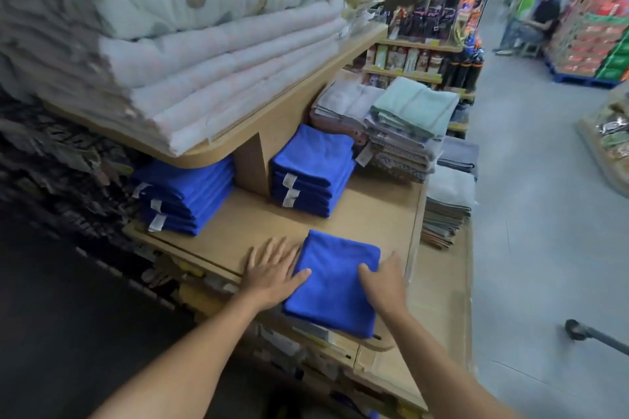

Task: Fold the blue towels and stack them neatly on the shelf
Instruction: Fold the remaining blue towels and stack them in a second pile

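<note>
Head camera gives me one folded blue microfibre towel (335, 286) lying flat at the front edge of the light wooden shelf (258, 224). My left hand (272, 274) lies released, fingers spread on the wood, thumb touching the towel's left side. My right hand (384, 279) rests on its right edge, thumb on top; I cannot tell whether its fingers grasp. Two stacks of folded blue towels (313, 170) sit behind.
</note>
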